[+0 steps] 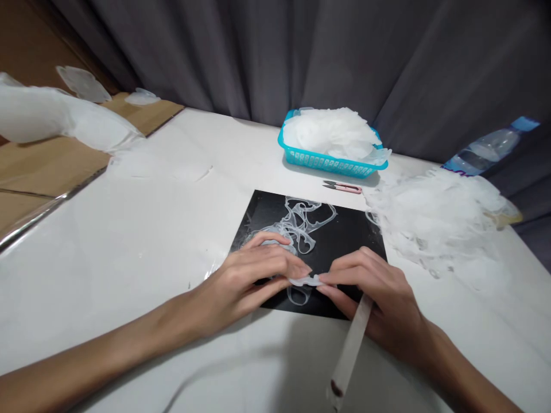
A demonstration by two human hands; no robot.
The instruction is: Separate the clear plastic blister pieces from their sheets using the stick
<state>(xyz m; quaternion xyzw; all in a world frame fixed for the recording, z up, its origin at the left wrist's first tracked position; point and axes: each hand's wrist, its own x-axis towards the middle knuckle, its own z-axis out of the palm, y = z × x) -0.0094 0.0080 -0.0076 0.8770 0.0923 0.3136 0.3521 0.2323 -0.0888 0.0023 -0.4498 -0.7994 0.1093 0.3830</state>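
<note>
My left hand (262,267) and my right hand (379,287) pinch the two ends of a small, soft-looking whitish translucent piece (306,281) between thumb and fingers. Tucked in the palm of my right hand is a long white handle (353,347) that points down toward me; its other end is hidden by the hand. Beneath both hands lies a black mat (344,235). Thin, looped translucent strips (301,221) lie tangled on it, partly behind my left fingers.
A blue basket (331,163) heaped with white translucent pieces stands at the back. Pink-handled thread snips (343,187) lie before it. On the right are a large pile of translucent scraps (434,212) and a tilted water bottle (486,149). Cardboard (55,166) and a white plastic bag (73,117) occupy the left.
</note>
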